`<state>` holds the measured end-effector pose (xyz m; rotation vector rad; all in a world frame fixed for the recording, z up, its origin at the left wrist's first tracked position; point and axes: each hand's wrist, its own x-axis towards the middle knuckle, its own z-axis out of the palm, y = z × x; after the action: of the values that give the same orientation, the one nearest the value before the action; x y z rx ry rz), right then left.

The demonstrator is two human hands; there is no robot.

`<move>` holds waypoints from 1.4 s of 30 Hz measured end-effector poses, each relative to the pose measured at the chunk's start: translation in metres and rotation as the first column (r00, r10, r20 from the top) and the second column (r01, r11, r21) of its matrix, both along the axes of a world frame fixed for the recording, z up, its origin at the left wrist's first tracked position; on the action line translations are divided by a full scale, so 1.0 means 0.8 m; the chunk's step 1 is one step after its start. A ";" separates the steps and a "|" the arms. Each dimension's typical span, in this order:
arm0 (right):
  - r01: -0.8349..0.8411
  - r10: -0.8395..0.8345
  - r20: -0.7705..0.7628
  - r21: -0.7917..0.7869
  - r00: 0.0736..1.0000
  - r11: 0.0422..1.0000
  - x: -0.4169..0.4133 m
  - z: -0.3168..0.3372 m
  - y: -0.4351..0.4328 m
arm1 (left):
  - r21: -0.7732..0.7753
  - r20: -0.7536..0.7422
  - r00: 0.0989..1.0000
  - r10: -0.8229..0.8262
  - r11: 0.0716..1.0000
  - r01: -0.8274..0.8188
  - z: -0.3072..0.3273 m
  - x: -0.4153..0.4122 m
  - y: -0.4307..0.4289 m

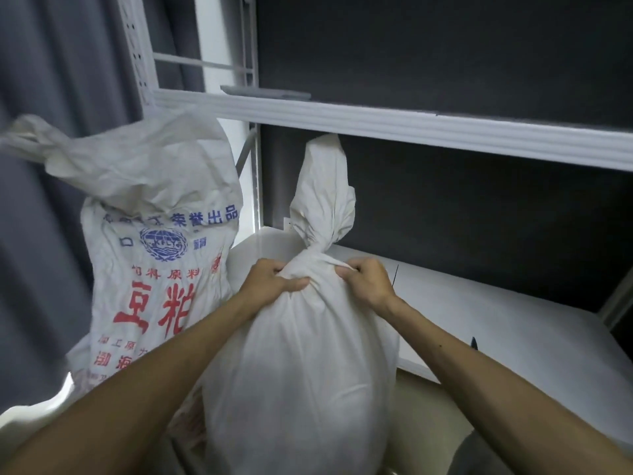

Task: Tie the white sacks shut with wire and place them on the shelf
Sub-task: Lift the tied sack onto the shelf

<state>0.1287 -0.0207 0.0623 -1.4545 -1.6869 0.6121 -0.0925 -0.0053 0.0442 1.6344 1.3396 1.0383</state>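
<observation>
There are two white sacks: one plain white sack [301, 371] at the centre of the frame and one printed white sack [157, 255], marked with red and blue characters, at the left. Two bare hands show at the centre, the left hand [270, 279] and the right hand [368, 279]. The white rack shows two levels, an upper shelf [376, 122] and a lower shelf [496, 323], with one grey curtain [44, 234] at the left edge and one thin dark strand [396, 276] right of centre.
</observation>
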 end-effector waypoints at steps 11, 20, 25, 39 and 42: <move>0.111 -0.059 0.269 -0.180 0.961 0.977 0.020 0.068 -0.008 | 0.029 0.099 0.955 0.278 0.959 -0.282 0.140 0.032 0.009; 0.176 -0.109 0.141 -0.683 0.984 0.708 0.025 0.027 -0.028 | -0.005 0.225 0.830 0.510 0.853 -0.522 0.191 0.042 0.020; 0.084 -0.146 -0.021 -0.734 0.989 0.674 0.022 0.026 -0.026 | 0.007 0.250 0.782 0.572 0.806 -0.592 0.206 0.055 0.029; 0.037 -0.205 -0.150 -0.717 0.967 0.697 0.005 0.057 -0.038 | -0.201 0.431 0.686 0.587 0.803 -0.561 0.240 0.069 0.038; 0.039 -0.244 -0.100 -0.861 0.965 0.507 0.023 0.030 -0.060 | -0.229 0.471 0.667 0.577 0.811 -0.539 0.243 0.075 0.031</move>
<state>0.1470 -0.0686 0.0865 -2.0724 -1.0527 1.6118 -0.0321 0.0195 0.2386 0.7647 1.4899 1.6361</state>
